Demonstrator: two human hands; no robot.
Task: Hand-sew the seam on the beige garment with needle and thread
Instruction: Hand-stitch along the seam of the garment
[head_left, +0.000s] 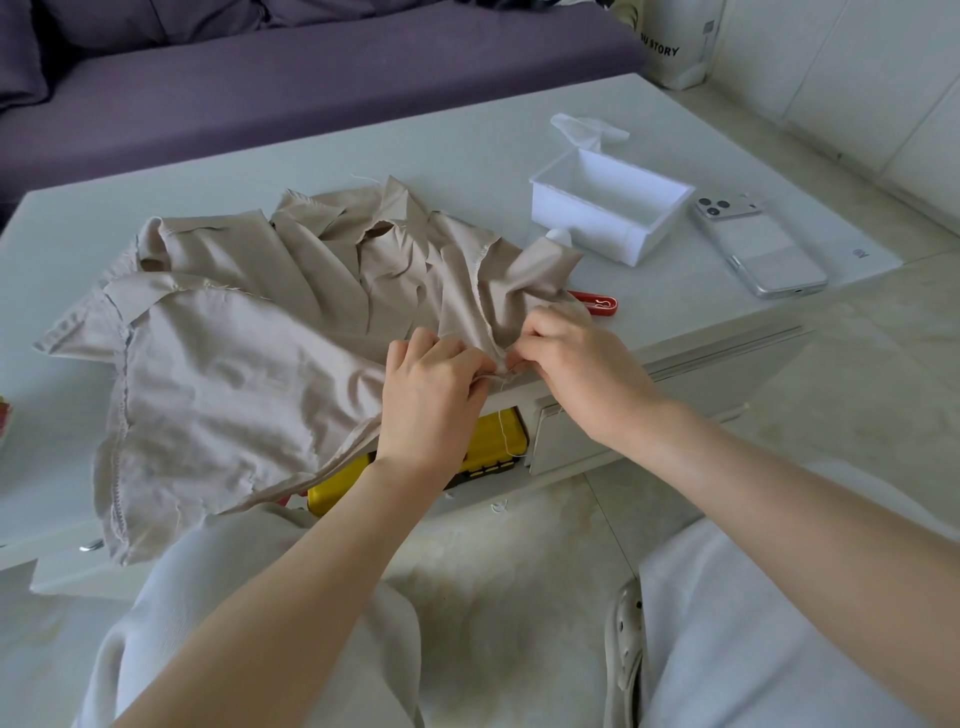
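- Beige garment is lying spread and crumpled across the white surface, with its near edge hanging over the front towards the person's lap
- At the surface's front edge the left hand is pinching a fold of the fabric; grip closed, fingers curled round the cloth
- Meeting it at the same spot, the right hand is pinching that fold with its fingertips; grip closed, needle possibly in there but too small to tell
- White thread is hanging down from the pinch point, so I'm reading the needle as threaded and stitching as under way
- Progress: raw frayed edges are showing across the upper part of the fabric and no hand stitches are resolving here, so I'm not calling how much is done; judging most of the seam, the knot and the cut as remaining
- Also sitting on the surface: open white box with a tissue sticking up behind it, phone lying back up, red case partly under the cloth
- Yellow box is sitting in an open compartment below the surface
- Room: purple sofa running behind the surface, white lettered bag standing far right, pale tiled floor underneath
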